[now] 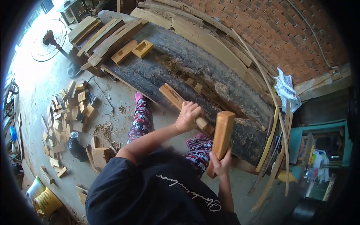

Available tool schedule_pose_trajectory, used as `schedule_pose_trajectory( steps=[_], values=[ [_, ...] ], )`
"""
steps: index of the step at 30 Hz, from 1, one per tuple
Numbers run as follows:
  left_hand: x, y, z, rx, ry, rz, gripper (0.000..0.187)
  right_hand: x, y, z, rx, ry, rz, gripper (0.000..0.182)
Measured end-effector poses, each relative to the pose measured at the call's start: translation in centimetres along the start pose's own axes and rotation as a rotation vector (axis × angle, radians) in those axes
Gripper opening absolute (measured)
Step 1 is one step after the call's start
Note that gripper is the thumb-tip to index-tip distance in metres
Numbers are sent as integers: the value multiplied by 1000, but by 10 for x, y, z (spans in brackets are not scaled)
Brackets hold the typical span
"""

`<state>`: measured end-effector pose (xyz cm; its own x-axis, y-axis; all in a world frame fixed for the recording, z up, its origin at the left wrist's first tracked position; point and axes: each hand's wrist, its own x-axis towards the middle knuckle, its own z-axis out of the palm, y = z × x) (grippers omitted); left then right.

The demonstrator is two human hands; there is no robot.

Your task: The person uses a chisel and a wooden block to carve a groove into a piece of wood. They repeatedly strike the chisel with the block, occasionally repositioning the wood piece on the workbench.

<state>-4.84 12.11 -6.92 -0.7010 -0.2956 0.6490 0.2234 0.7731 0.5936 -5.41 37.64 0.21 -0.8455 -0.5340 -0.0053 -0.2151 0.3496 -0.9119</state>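
Observation:
My left hand (189, 115) is closed around the middle of a long wooden block (171, 94), which has a recess cut near its far end. The block lies slanting over the near edge of the dark workbench (243, 108). My right hand (221, 162) grips the lower part of a thick squared wooden block (224, 131), tilted almost upright, close to the near end of the other piece. Its fingers are partly hidden behind the wood. Small wood offcuts (198, 88) and shavings lie in a long hollow in the bench top.
Two hollowed wooden pieces (143, 48) and stacked boards (116, 37) sit at the bench's far left. Offcuts (71, 108) are heaped on the floor beside a black bag (77, 148). A fan (50, 39) stands beyond. Long strips (279, 123) lean at the right.

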Motion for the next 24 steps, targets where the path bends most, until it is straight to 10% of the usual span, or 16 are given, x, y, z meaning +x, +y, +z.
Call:
schedule_pose_trajectory(
  steps=[24],
  values=[
    [43,13,-4,47,175,-15,29,-2,-10,-5,153,-21,4,60]
  ],
)
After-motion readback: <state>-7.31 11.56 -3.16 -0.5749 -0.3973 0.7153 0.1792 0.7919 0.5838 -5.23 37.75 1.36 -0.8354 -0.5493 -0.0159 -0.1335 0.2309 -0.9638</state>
